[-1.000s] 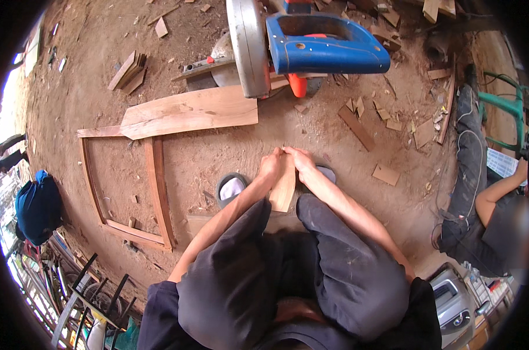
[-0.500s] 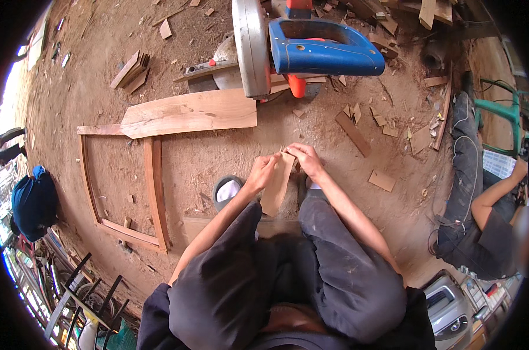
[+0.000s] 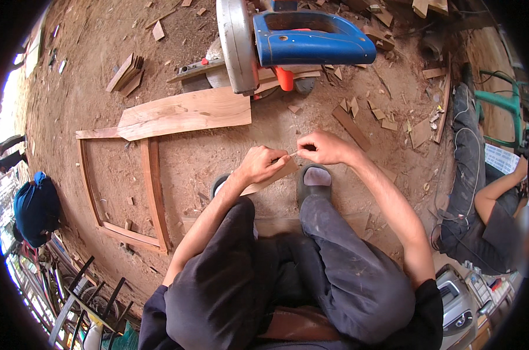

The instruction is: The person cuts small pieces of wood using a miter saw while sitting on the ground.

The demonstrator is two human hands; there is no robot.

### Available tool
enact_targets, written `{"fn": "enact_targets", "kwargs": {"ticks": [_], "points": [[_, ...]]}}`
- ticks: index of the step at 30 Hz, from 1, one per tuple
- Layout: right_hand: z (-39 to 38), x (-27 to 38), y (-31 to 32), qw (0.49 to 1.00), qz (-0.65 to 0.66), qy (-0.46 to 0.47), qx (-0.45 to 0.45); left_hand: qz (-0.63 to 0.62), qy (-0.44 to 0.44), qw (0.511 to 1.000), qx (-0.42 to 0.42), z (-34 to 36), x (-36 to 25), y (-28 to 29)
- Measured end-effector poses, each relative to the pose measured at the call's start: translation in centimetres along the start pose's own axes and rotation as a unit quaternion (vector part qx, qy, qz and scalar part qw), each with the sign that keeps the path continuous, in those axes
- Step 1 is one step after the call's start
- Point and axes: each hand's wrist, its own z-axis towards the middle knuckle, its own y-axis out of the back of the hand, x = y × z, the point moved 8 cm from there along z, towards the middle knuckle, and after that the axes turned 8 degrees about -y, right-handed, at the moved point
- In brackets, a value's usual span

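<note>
Head view: left hand (image 3: 263,165) grips small wood piece (image 3: 270,178), middle of frame, just above two shoes on dirt floor (image 3: 212,151). Right hand (image 3: 322,147) pinches thin sliver at piece's top end; cannot tell what sliver is. Step looks like picking or peeling at wood. Next move likely needs steady left grip, gentle pull. Piece flat, short, pale brown. Big saw (image 3: 287,44) at top. Long plank (image 3: 183,112) upper left, wood frame (image 3: 150,192) below it.
</note>
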Motion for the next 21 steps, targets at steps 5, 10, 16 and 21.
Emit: {"fn": "enact_targets", "kwargs": {"ticks": [5, 10, 16, 21], "points": [[-0.7, -0.6, -2.0, 1.000, 0.010, -0.020, -0.011, 0.052, -0.023, 0.997, 0.045, -0.1, 0.1, -1.3], [-1.1, -1.4, -4.4, 0.999, -0.002, -0.044, -0.026, 0.071, -0.039, 0.994, 0.069, -0.5, -0.2, -2.3], [-2.0, -2.6, -7.1, 0.998, 0.004, -0.052, -0.031, 0.070, -0.074, 0.993, 0.060, -1.2, -0.8, -3.9], [-3.2, -2.8, -7.5, 0.998, 0.013, 0.008, -0.065, 0.102, -0.074, 0.991, 0.034, -1.4, -1.8, -4.9]]}}
